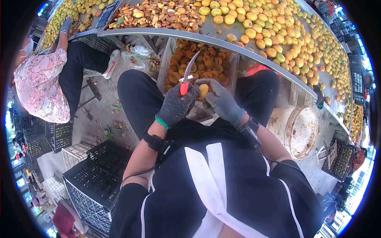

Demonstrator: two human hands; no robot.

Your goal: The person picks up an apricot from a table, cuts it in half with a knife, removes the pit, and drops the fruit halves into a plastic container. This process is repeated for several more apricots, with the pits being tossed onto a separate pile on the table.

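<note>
My left hand [177, 104], in a dark knit glove with a green cuff, is closed round the red handle of a curved knife [189, 67]; its blade points up. Close beside it, my right hand [224, 102], in a grey glove, grips a yellow-orange apricot [203, 91] between thumb and fingers. Both hands are above my lap, at the near edge of a crate [163, 65] of halved apricots. The blade is up and left of the held apricot, apart from it.
A metal-edged table [158, 31] across the top bears whole apricots and a heap of pits. A dirty white bucket [303, 133] stands at right, a black crate [89, 188] at lower left. A person in a pink patterned top [43, 85] sits at left.
</note>
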